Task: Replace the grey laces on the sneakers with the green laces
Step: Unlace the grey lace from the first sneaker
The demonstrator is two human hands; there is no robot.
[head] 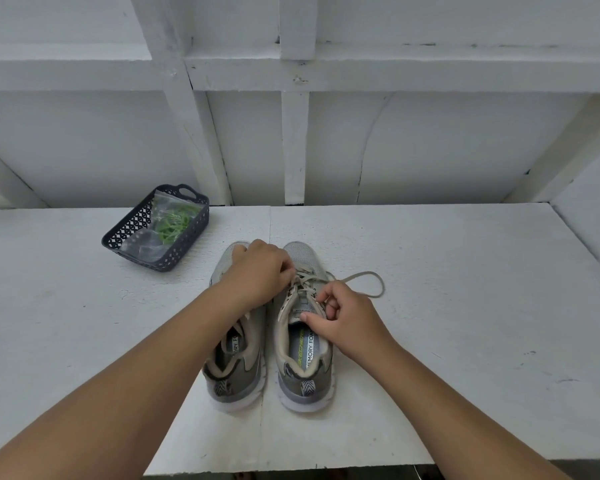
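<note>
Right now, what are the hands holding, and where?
Both hands, left and right, pinch the grey lace at the right sneaker's eyelets.

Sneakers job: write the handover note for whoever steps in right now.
Left hand reaches across the left sneaker and pinches the grey lace on the right sneaker. Right hand pinches the same lace near the tongue.
Green laces are bagged in the dark basket, far left on the table.
Done: right sneaker's bow loosened.
Left: unlace both sneakers, thread in the green laces.
</note>
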